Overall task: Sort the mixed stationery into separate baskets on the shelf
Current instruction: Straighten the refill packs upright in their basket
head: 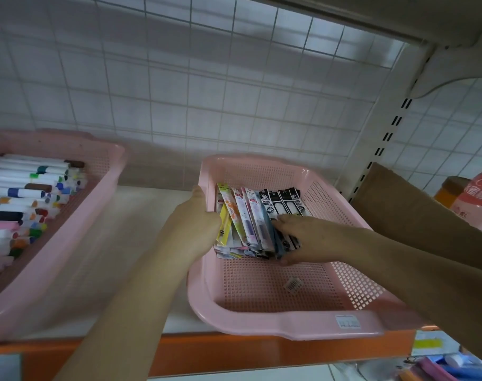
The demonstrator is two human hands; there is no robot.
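**Squaring up the packets in the right-hand basket**

Both hands are at the pink perforated plastic basket, which stands on the white shelf with the orange front edge. A fanned stack of flat plastic-wrapped pen packets lies in the far left part of that basket. The right hand is clamped on the stack's near right corner, with the thumb on top and the fingers curled round the edge. The left hand reaches over the basket's left wall against the side of the stack. Its fingers are hidden, so I cannot tell whether they grip or only press.

This looks like settling the packets into one tidy pile. It would go best with the left hand as a fixed stop while the right closes the fan toward it. The packets should stay flat, because the glossy film will likely slip. The basket's near rim sits at the shelf front, so a gentle push seems wise.

Well apart to the left, a second pink plastic basket holds white-barrelled markers with coloured caps.
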